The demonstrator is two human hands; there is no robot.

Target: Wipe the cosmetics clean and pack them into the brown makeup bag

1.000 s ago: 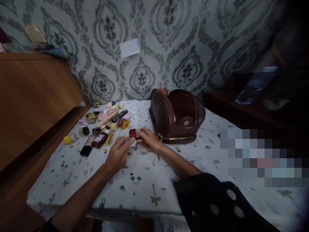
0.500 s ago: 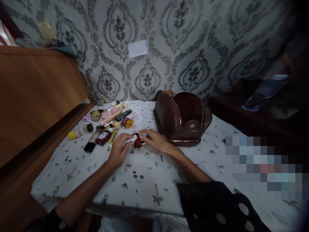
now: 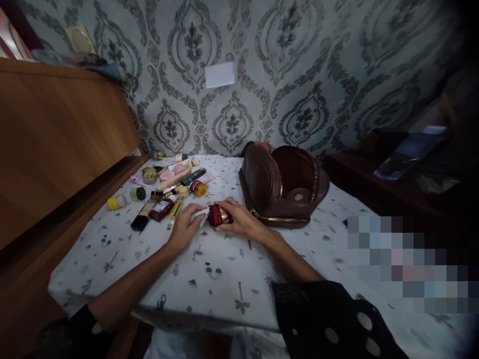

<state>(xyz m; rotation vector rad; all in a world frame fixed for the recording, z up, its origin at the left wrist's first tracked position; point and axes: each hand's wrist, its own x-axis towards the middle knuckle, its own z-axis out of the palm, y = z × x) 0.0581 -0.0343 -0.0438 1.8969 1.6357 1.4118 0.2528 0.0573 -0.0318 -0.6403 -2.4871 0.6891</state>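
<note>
1. The right hand is gripping a small red jar from the right, its fingers curving around the sides and bending in only as far as the jar allows.
2. The left hand is pinching a bit of white wipe between nearly closed fingertips. The wipe is pointing at the jar's left end; from here I can't tell whether it is touching.
3. The jar is lying tipped sideways between the two hands, above the middle of the tablecloth. Whether it is resting on the cloth, I can't tell.
4. Just beyond the left hand, a gold tube is lying beside a dark red bottle, and a black-capped bottle is lying to the left of that.
5. Behind those, a yellow-lidded jar, a dark green tube and a gold-lidded jar are sitting among other make-up. A yellow-capped bottle is lying at the group's left edge.
6. Near the right hand, a brown bag is standing unzipped, its mouth gaping.
7. Farther out, a wooden cabinet is filling the left side, and a white card is showing against the patterned wall.
</note>
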